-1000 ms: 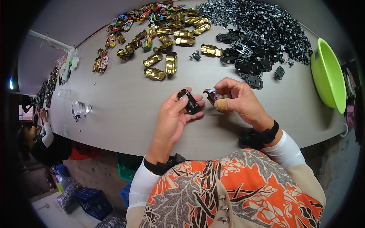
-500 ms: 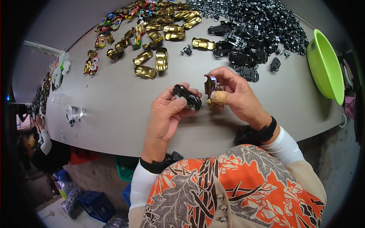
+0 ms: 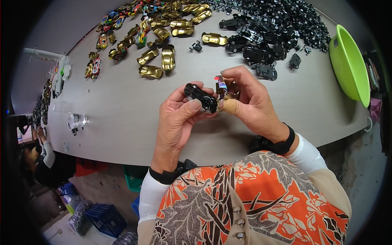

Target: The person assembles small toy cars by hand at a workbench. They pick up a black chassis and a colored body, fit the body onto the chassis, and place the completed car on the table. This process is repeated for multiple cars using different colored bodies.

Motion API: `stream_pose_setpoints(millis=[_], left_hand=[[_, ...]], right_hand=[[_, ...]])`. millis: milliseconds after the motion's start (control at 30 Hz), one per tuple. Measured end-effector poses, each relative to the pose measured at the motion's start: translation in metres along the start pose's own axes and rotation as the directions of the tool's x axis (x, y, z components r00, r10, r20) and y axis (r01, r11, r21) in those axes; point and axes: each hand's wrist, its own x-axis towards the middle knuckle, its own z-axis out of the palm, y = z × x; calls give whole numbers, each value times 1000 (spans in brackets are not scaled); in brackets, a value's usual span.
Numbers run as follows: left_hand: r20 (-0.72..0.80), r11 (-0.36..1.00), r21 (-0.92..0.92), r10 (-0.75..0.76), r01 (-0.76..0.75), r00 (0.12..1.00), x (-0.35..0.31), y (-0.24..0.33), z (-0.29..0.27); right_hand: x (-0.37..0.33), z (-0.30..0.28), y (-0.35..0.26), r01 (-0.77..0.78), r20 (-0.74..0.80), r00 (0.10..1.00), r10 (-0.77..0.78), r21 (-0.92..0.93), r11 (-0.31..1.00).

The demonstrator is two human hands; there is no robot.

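Observation:
Between the thumb and fingers of my left hand (image 3: 175, 112) is a black toy car chassis (image 3: 200, 98) with small wheels. My right hand (image 3: 255, 104), its thumb wrapped in a tan bandage, grips a toy car body shell (image 3: 221, 86) with purple, white and red colouring; my fingers cover part of it. The shell is tilted on edge close to the right end of the chassis, and I cannot tell whether the two touch. Both hands are above the near middle of the table. Gold toy car shells (image 3: 168, 57) lie beyond my left hand.
Black chassis (image 3: 261, 53) and a heap of small wheeled parts (image 3: 281, 20) fill the back right. A green basin (image 3: 349, 67) stands at the right edge. Multicoloured shells (image 3: 94, 67) and a clear plastic cup (image 3: 76, 121) are leftward. Another person (image 3: 49, 159) works at far left.
My right hand has turned the body shell, showing more of its coloured side, and brought it nearer the chassis. My left hand keeps its hold on the chassis. The view has shifted slightly.

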Motion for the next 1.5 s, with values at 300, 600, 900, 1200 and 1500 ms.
stream_pose_setpoints(millis=[300,600,900,1200,1500], left_hand=[[-55,994,107,1,5,998,0,2,15],[7,977,209,49,-49,999,-3,-1,12],[120,763,598,219,-246,968,-6,-5,24],[101,722,657,204,-219,974,-7,-10,24],[95,909,411,24,-62,995,-7,-8,19]], right_hand=[[-3,4,3,-10,-8,1000,8,-197,980],[-2,1,-1,87,75,995,-68,-278,957],[-3,3,1,74,-12,997,-81,-301,951],[-2,3,3,198,35,977,-210,-509,837],[-1,-3,0,231,64,971,-230,-505,832]])
